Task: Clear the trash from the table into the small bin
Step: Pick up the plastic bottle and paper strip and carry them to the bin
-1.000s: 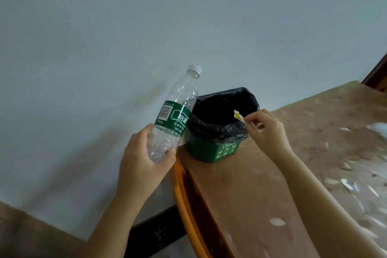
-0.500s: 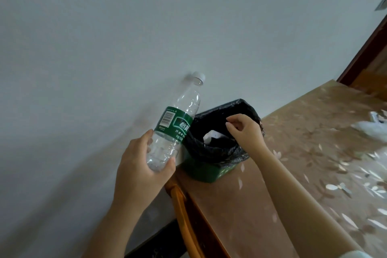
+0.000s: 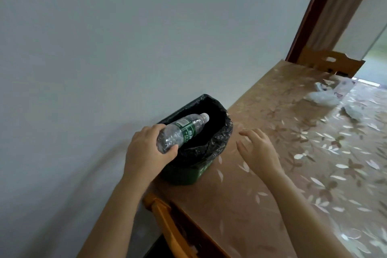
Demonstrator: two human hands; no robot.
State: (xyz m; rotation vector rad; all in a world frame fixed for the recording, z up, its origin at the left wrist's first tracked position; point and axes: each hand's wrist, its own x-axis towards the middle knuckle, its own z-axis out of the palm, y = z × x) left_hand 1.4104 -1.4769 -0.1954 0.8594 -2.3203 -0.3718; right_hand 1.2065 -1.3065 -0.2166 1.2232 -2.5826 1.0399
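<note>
A small green bin (image 3: 188, 175) lined with a black bag (image 3: 217, 142) stands at the table's near left corner, against the wall. My left hand (image 3: 146, 153) grips the base of a clear plastic bottle (image 3: 184, 130) with a green label. The bottle lies tilted, cap end over the bin's mouth. My right hand (image 3: 258, 151) hovers just right of the bin, fingers spread, holding nothing. Crumpled white trash (image 3: 322, 97) lies far back on the table, with another crumpled piece (image 3: 354, 112) beside it.
The table (image 3: 272, 195) has a brown leaf-patterned cover and runs along a grey wall. A wooden chair back (image 3: 167, 224) stands at the table's near end, and another chair (image 3: 330, 63) at the far end by a doorway.
My left hand has tipped the bottle from upright beside the bin down into its mouth. My right hand let go of a small scrap into the bin and pulled back to the right, open.
</note>
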